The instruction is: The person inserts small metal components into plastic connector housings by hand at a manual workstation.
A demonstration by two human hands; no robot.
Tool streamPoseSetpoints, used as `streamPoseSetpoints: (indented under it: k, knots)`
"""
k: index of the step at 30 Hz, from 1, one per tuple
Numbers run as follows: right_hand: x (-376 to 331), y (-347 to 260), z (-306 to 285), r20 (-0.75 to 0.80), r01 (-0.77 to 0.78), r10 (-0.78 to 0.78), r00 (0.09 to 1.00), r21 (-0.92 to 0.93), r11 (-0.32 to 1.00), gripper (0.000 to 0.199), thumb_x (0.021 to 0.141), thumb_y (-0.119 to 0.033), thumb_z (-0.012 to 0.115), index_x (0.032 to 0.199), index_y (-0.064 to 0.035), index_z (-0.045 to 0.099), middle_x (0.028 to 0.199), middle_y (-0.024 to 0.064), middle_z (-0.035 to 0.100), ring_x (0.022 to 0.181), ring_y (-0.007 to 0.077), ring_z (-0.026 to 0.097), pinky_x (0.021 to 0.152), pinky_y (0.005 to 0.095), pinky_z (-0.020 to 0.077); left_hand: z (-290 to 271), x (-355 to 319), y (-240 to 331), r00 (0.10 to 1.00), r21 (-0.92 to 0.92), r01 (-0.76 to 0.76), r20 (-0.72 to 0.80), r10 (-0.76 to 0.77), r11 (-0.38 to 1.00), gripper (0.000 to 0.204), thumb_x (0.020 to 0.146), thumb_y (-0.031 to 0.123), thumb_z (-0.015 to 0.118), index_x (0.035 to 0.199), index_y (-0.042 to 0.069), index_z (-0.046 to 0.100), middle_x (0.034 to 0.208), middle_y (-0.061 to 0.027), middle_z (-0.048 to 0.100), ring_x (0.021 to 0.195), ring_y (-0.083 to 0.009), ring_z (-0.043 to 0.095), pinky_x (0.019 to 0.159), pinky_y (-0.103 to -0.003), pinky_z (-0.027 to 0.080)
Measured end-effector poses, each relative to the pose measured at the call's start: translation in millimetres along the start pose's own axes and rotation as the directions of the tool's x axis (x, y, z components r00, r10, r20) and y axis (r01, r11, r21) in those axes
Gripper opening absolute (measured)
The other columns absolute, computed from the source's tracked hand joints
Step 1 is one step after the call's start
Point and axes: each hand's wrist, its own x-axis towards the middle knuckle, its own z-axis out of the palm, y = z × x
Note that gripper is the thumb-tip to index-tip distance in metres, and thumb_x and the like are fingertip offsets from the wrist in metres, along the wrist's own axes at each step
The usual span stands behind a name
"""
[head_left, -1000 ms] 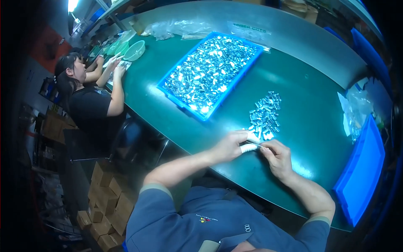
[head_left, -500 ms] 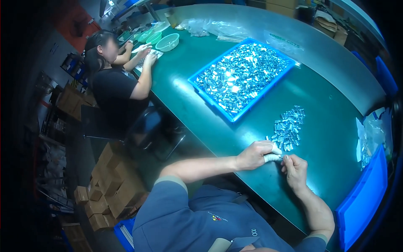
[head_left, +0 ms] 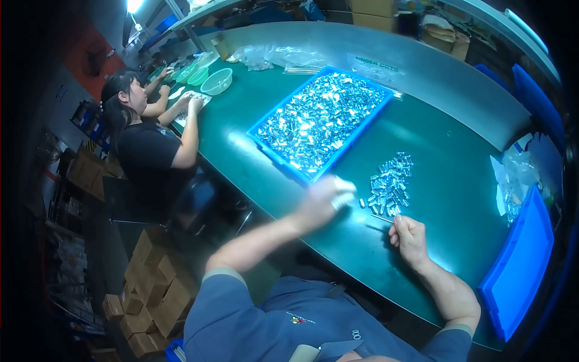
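Note:
My left hand [head_left: 325,202], white coverings on some fingers, is smeared by motion above the near corner of a blue tray [head_left: 279,158]. Whether it holds anything cannot be made out. The tray is heaped with small shiny metal cylinders. My right hand [head_left: 411,238] is closed, thumb against forefinger, on a thin metal rod [head_left: 382,218] that points left over the green tabletop. Just beyond the rod lies a loose pile of the same metal cylinders [head_left: 389,188], with one cylinder [head_left: 362,203] apart on its left side.
An upright blue plastic panel [head_left: 523,265] and clear plastic bags [head_left: 518,175] stand at the right. A co-worker [head_left: 148,130] in black sits at the left, near green bowls [head_left: 217,82]. Flat bags [head_left: 313,58] lie along the back wall. Cardboard boxes [head_left: 151,289] are stacked on the floor.
My left hand has left my right hand and moved left and up, toward the tray. The rod in my right hand now shows. The whole view has shifted slightly.

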Motion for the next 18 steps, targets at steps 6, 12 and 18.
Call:
streamPoseSetpoints:
  k: [6, 12, 18]
  knots:
    - [-8.8, 5.2, 7.9, 0.044, 0.063, -0.06, 0.997, -0.073, 0.995, 0.046, 0.108, -0.031, 0.052, 0.073, -0.0036, 0.064, 0.063, 0.0013, 0.06, 0.055, 0.0066, 0.054, 0.051, 0.0233, 0.0418, -72.1, 69.5, -102.3, 0.961, 0.291, 0.212, -0.233, -0.146, 0.933, 0.017, 0.089, 0.007, 0.076, 0.104, 0.002, 0.071, 0.094, -0.0123, 0.073, 0.081, -0.0181, 0.071, 0.073, -0.033, 0.056]
    - [-11.5, 5.8, 10.1, 0.045, 0.044, -0.04, 0.998, -0.091, 0.995, 0.042, 0.106, -0.028, 0.054, 0.074, -0.0028, 0.065, 0.062, 0.0015, 0.061, 0.056, 0.0076, 0.056, 0.052, 0.0251, 0.0428, -80.1, 111.0, -125.8, 0.983, 0.509, 0.153, -0.17, -0.076, 0.847, 0.02, 0.089, 0.008, 0.075, 0.107, 0.003, 0.071, 0.1, -0.0129, 0.073, 0.09, -0.0235, 0.071, 0.075, -0.035, 0.056]
    - [-1.3, -6.0, 4.3, 0.032, 0.117, -0.115, 0.993, -0.088, 0.989, 0.043, 0.105, -0.03, 0.055, 0.074, -0.003, 0.066, 0.059, 0.0011, 0.06, 0.055, 0.0066, 0.054, 0.051, 0.0257, 0.041, -12.5, 43.7, -32.4, 0.938, 0.247, -0.048, 0.343, -0.041, 0.968, 0.025, 0.085, 0.008, 0.078, 0.108, 0.005, 0.072, 0.105, -0.0144, 0.07, 0.1, -0.0324, 0.066, 0.088, -0.04, 0.054]
